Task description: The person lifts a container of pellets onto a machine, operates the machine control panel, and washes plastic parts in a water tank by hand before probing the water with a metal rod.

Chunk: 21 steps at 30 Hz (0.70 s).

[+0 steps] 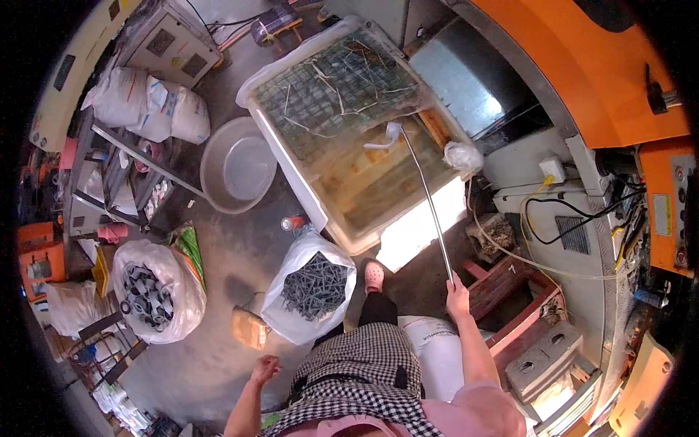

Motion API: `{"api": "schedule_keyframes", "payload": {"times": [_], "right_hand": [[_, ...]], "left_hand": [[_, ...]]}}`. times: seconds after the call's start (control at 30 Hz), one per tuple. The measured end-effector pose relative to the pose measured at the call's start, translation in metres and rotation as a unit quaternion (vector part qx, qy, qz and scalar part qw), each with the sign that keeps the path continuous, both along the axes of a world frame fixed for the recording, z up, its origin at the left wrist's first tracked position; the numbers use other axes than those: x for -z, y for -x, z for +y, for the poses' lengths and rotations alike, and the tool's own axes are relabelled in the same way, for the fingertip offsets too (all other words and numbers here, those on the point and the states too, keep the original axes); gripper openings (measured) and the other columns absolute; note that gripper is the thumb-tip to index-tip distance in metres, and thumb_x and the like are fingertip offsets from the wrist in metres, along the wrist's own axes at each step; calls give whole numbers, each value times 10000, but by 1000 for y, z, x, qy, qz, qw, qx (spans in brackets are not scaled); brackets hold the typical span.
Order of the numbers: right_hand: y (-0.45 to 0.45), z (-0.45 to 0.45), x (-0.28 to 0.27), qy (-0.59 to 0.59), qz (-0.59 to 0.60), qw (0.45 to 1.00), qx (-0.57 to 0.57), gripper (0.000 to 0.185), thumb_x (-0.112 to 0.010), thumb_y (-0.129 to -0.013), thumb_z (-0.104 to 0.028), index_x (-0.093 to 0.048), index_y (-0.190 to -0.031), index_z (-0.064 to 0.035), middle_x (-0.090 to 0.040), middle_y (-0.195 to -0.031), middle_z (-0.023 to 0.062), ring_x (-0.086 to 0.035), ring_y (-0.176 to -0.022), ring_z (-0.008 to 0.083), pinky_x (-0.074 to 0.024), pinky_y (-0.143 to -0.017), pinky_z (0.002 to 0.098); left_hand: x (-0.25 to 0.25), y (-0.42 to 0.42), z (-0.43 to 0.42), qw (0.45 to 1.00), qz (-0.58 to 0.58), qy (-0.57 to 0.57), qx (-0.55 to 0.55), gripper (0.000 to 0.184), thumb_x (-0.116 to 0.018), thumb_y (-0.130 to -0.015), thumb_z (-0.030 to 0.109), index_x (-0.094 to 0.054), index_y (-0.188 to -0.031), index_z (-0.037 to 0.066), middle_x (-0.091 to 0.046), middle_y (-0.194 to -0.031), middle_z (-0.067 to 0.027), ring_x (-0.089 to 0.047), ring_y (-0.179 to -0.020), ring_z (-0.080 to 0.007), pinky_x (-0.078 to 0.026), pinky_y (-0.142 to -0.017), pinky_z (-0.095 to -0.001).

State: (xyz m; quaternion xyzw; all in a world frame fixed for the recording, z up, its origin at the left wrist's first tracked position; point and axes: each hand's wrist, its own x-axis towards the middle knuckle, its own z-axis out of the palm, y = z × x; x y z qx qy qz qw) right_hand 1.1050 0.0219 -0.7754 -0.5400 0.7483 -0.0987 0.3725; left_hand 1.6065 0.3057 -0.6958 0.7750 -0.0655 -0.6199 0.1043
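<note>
My right hand (pixel 458 298) is closed around the near end of a long metal pole (pixel 431 200). The pole slants away over a large white tub (pixel 320 206) of brownish water. At its far end is a small white cup-like piece (pixel 394 131), with a curved white strip (pixel 378 146) beside it at the water; whether they are joined I cannot tell. A greenish wire grid (pixel 313 102) with several pale strips on it covers the tub's far part. My left hand (pixel 266 370) hangs low at my side, fingers loosely curled and apart, with nothing visible in it.
Before my feet stands a white sack of grey strips (pixel 314 288); left of it, a sack of dark ring-like pieces (pixel 148 295). A round basin (pixel 240 164) and a can (pixel 291 223) are near the tub. Orange machinery (pixel 597 65) and a red frame (pixel 520 313) border my right.
</note>
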Motion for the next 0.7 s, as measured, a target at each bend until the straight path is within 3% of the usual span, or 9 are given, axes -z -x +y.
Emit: {"api": "schedule_keyframes", "payload": {"times": [0.43, 0.5, 0.7], "right_hand": [[-20, -59, 55, -98, 11, 995, -35, 375, -411, -818, -246, -407, -1147, -63, -527, -917, 239, -518, -830, 357, -423, -681, 412], [-34, -71, 58, -114, -13, 993, -5, 355, -432, -805, -229, -435, -1104, -38, -512, -959, 230, -475, -909, 371, -393, -738, 400], [-68, -103, 111, -86, -31, 995, -36, 391, -421, -801, -259, -428, -1117, -30, -504, -982, 235, -470, -942, 352, -374, -802, 382]], "left_hand": [[25, -8, 26, 999, 5, -6, -46, 226, -528, -784, 197, -500, -910, 12, -568, -729, -96, -557, -609, -143, -461, -531, -245], [23, -7, 23, 999, 15, -5, -48, 213, -529, -783, 177, -495, -917, 15, -559, -712, -86, -554, -603, -142, -460, -530, -243], [21, 1, 11, 998, -6, -16, -53, 184, -520, -787, 157, -496, -900, 14, -533, -662, -62, -535, -578, -132, -453, -516, -244]]}}
